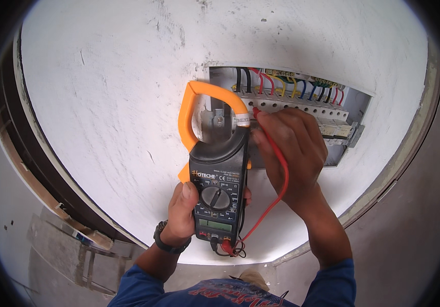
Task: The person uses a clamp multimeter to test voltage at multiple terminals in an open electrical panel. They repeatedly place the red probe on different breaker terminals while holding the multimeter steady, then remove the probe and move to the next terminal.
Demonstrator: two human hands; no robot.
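Note:
My left hand (183,211) grips a black and orange clamp meter (218,179) from its left side, thumb on the front by the round dial. The meter's orange jaw (199,110) curves up in front of an open electrical panel (355,110) set in the white wall. My right hand (292,148) is closed on a red test probe (256,110) whose tip points at the row of white breakers (302,105). The red lead (281,184) loops down from that hand to the sockets at the meter's bottom, where black leads also plug in.
Coloured wires (291,82), black, red, yellow and blue, run into the breakers' tops. The white plastered wall (117,92) surrounds the panel. A dark door frame (20,169) lies at the left, with grey floor and boards (66,250) below. A watch (166,243) is on my left wrist.

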